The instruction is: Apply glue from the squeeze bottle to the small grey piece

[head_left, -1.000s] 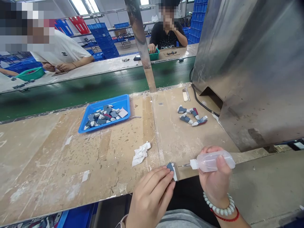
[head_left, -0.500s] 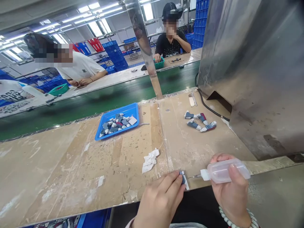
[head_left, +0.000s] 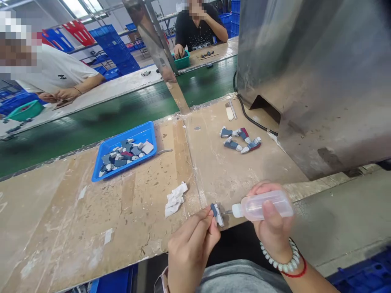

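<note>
Near the table's front edge, my left hand pinches a small blue-grey and white piece between thumb and fingers. My right hand is wrapped round a translucent squeeze bottle, which lies sideways in the grip. The bottle's thin metal tip points left and reaches the piece; whether it touches is too small to tell. A crumpled white tissue lies left of the piece. Several similar pieces form a loose ring farther back on the table.
A blue tray of blue-grey, white and dark red pieces stands at the left. Behind the table runs a green conveyor, with two people across it. A metal housing bounds the right, with a black cable beside it.
The view has shifted, so the table's contents sit farther left and higher. My left hand now holds the piece by its end, showing more of it, and the bottle tip is closer to it.
</note>
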A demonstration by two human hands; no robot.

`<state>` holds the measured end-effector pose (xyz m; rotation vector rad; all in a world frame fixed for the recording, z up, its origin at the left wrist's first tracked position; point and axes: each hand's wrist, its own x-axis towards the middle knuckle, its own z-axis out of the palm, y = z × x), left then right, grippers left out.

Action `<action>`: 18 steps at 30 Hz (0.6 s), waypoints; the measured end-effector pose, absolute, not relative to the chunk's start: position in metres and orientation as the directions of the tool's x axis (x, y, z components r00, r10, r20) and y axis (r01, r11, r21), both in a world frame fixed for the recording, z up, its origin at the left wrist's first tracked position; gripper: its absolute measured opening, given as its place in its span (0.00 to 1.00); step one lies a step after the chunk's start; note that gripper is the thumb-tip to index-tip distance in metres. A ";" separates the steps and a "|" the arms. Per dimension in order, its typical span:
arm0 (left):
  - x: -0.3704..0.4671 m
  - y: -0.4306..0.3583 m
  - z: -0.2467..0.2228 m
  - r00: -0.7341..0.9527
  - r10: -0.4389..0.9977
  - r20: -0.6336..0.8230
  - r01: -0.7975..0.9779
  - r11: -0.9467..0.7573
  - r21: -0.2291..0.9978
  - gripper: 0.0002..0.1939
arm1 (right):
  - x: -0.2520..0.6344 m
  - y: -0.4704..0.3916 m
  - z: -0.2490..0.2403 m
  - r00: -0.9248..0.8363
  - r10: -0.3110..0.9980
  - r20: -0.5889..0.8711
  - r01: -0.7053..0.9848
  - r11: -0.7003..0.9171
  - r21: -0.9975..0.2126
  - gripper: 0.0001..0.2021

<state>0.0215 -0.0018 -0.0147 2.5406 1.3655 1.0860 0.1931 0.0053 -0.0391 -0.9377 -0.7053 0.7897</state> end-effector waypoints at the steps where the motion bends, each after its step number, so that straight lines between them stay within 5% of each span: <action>1: 0.021 -0.001 -0.014 0.351 0.765 0.540 0.706 -0.595 0.384 0.05 | 0.193 0.006 -0.039 0.520 0.825 0.219 -0.241 0.389 -0.889 0.10; 18: 0.014 0.008 -0.006 0.285 0.891 0.353 0.651 -0.451 0.611 0.07 | 0.192 0.007 -0.041 0.370 0.810 0.455 -0.044 0.504 -0.862 0.11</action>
